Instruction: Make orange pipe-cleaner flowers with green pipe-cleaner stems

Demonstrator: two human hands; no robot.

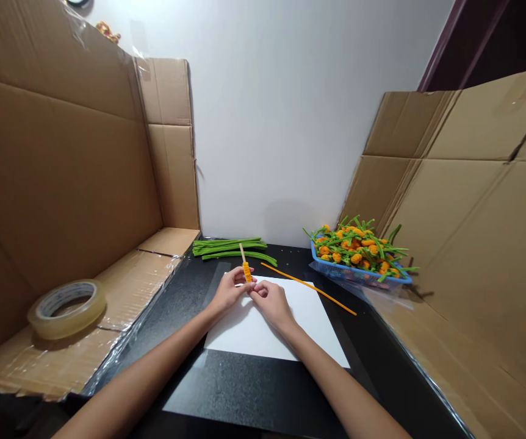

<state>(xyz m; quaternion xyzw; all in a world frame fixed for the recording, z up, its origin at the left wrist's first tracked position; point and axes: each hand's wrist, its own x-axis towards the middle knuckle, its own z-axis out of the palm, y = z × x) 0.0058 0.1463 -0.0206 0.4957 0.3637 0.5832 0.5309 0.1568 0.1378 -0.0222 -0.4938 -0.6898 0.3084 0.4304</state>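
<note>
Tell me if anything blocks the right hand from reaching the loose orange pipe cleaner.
Nothing raised does: only the flat white paper sheet lies between the right hand and the orange pipe cleaner.

A makeshift home craft corner: a black table (226, 390) stands against a white painted wall (290, 122) at 12 o'clock, walled by cardboard sheets (61, 183) at 9 and 3 o'clock. A dark door frame (441, 42) shows at 1 o'clock, a roll of clear tape (67, 309) at 9 o'clock, and a blue basket of pipe-cleaner flowers (359, 274) at 1 o'clock.
</note>
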